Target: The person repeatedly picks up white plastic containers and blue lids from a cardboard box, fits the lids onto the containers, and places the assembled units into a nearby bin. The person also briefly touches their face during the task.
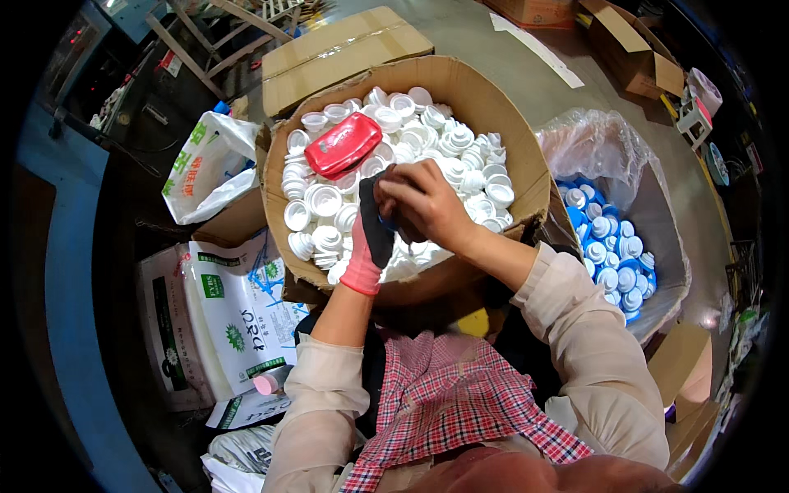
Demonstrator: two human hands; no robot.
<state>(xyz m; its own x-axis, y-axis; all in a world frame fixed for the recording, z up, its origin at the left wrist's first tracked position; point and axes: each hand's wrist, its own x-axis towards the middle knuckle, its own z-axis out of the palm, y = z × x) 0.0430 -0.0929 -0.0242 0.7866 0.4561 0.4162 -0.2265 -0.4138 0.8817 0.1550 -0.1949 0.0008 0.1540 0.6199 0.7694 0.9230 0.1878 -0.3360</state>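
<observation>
My left hand (371, 238), in a pink glove with a black palm, is raised over a large carton (501, 107) of white plastic caps (325, 200). My bare right hand (427, 201) meets it, with the fingers curled in against the gloved fingers. A small bit of blue shows between the hands, but most of what they hold is hidden. On the caps, just beyond my hands, lies a red pouch (343, 145).
At the right stands a plastic-lined box (670, 238) of blue-and-white caps (608, 246). A white plastic bag (215, 168) and printed white sacks (234, 316) are at the left. Behind the carton lies a flat cardboard box (345, 53); an open box (629, 49) stands far right.
</observation>
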